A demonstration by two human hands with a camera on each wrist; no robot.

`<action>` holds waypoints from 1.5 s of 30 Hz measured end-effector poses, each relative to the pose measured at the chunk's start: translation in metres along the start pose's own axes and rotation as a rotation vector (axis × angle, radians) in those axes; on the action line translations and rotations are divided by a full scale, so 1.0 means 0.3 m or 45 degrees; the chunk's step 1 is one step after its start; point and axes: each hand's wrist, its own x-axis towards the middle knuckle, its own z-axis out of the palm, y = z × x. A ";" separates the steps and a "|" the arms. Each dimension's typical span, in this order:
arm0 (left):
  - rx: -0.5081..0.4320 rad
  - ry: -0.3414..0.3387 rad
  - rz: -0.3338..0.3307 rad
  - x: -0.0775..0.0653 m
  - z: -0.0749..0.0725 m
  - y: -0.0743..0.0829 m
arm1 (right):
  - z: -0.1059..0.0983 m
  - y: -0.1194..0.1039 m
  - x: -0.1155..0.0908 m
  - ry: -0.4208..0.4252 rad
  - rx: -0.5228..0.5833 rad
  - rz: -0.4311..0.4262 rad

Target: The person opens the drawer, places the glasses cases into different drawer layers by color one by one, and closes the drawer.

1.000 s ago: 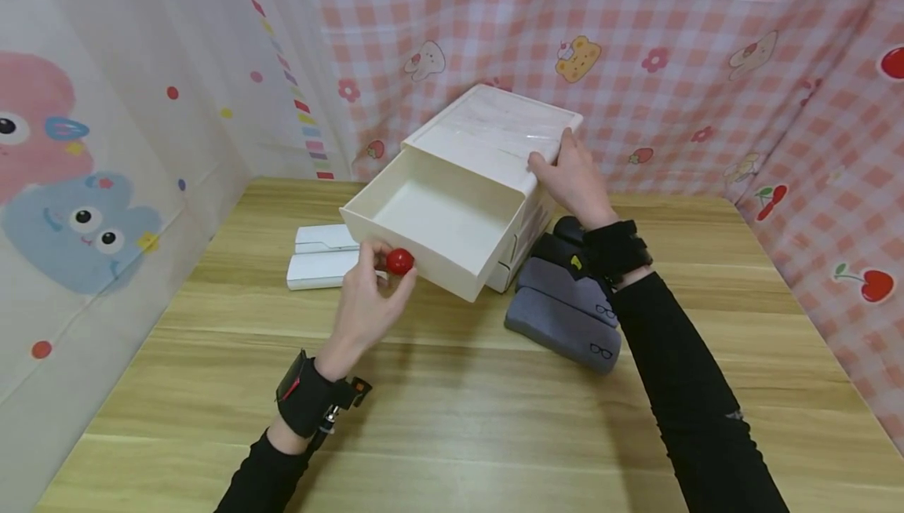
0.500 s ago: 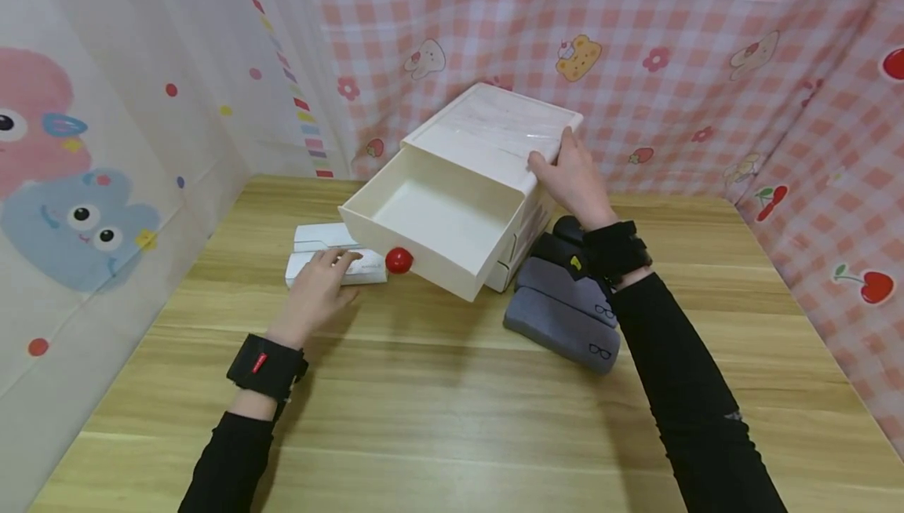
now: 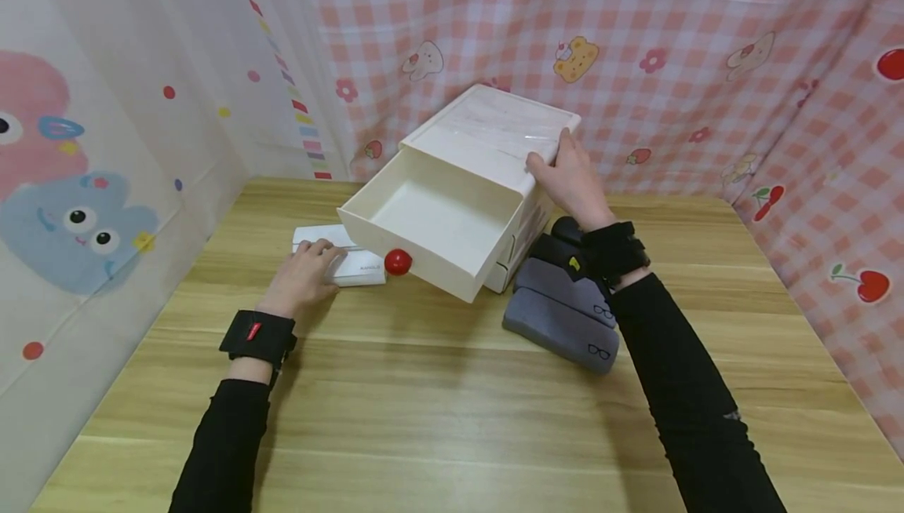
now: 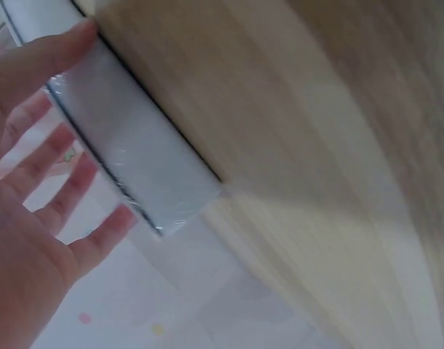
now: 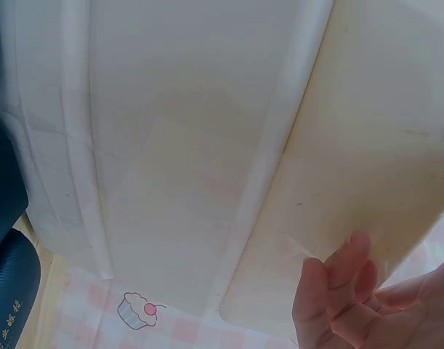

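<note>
A white drawer box stands at the back with its upper drawer pulled out, a red ball knob on the front. My right hand holds the box's top right edge, thumb on the lid; curled fingers show in the right wrist view. My left hand is round the nearer of two white glasses cases, left of the drawer. In the left wrist view my thumb lies across the case's face and the fingertips meet its far edge.
Grey glasses cases lie right of the drawer box, with black cases behind them, partly under my right wrist strap. The wooden table ends at patterned cloth walls at the back and sides.
My left hand has let go of the red knob, moved left and down, and come round the nearer white glasses case. My right hand stays on the drawer box; the drawer has not moved.
</note>
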 end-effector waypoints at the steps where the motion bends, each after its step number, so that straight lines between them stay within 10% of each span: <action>1: -0.001 -0.005 0.002 0.002 0.001 -0.004 | 0.000 0.001 0.000 0.000 0.002 0.000; 25: -0.163 -0.045 0.039 0.013 -0.026 -0.043 | 0.005 0.004 0.004 -0.009 0.030 0.003; 45: -0.031 0.499 -0.023 0.035 -0.421 0.041 | 0.001 0.007 0.003 -0.018 0.037 0.020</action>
